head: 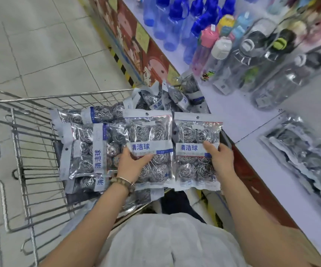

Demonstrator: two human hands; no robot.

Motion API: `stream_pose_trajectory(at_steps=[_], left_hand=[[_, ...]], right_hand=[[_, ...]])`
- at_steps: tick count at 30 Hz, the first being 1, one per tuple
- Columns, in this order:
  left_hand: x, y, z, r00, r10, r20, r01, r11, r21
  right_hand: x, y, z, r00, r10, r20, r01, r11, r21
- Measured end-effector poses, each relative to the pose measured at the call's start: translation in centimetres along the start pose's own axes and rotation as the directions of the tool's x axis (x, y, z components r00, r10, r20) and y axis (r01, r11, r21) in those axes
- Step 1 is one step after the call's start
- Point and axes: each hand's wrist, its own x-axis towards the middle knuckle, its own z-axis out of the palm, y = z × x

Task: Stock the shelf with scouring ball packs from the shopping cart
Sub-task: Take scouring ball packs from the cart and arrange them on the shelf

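My left hand (130, 162) grips a clear pack of steel scouring balls (150, 137) with a white and blue label, held upright over the cart. My right hand (220, 158) grips a second, matching pack (196, 132) right beside the first, near the shelf edge. Below them the wire shopping cart (26, 135) holds several more scouring ball packs (90, 149), lying flat and piled toward its far end. A few packs (308, 158) lie stacked on the white shelf (252, 120) at the right.
Many plastic water bottles (233, 47), blue, clear and coloured, stand on the shelf beyond the packs. The shelf's front edge runs diagonally beside the cart. Tiled floor (40, 45) lies to the left of the cart. My white shirt fills the bottom.
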Motion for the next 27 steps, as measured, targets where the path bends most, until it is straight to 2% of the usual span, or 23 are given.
stream_pose_trajectory(at_steps=[10,14,20,27], left_hand=[[-1.1,2.0,5.5,0.961,0.096,0.261,-0.117,0.991,0.065],[-2.5,3.2,9.2,0.931,0.131,0.340,-0.170,0.981,0.090],[-5.0,4.6,16.8,0.868,0.138,0.476,-0.229,0.964,0.137],[-9.2,5.0,27.7,0.801,0.127,0.585,-0.261,0.953,0.151]], right_hand=[[-5.0,3.1,-7.0,0.964,0.074,-0.255,-0.044,0.992,0.121],[-5.8,4.9,-10.7,0.919,0.137,-0.370,-0.079,0.982,0.169],[-7.3,7.6,-17.3,0.836,0.191,-0.515,-0.057,0.963,0.264],[-8.4,11.4,-27.3,0.762,0.233,-0.604,-0.036,0.947,0.320]])
